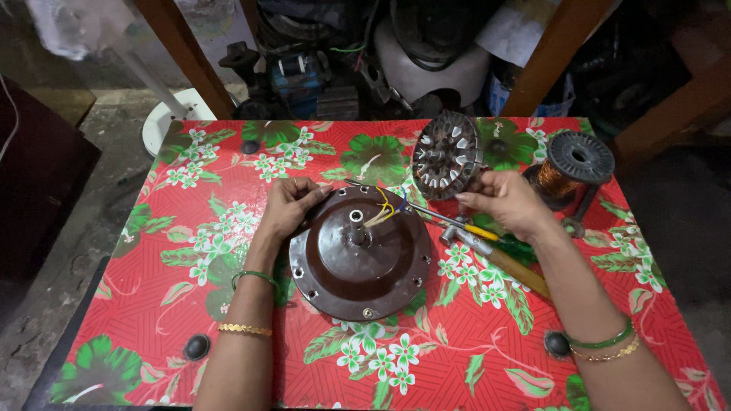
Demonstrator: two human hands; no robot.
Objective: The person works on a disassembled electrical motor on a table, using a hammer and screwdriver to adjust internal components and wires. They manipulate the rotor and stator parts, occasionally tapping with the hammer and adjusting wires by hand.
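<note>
A round brown motor housing lies flat on the table, with yellow and blue wires coming out of its centre hole. My left hand grips its upper left rim. My right hand holds a grey round rotor with white slots, tilted up on edge just above the housing's far right side. A thin metal rod with a yellow handle lies under my right hand.
A hammer with a wooden handle lies right of the housing. A spool of copper wire stands at the far right. The table carries a red flowered cloth. Machine parts and wooden posts crowd the floor behind it.
</note>
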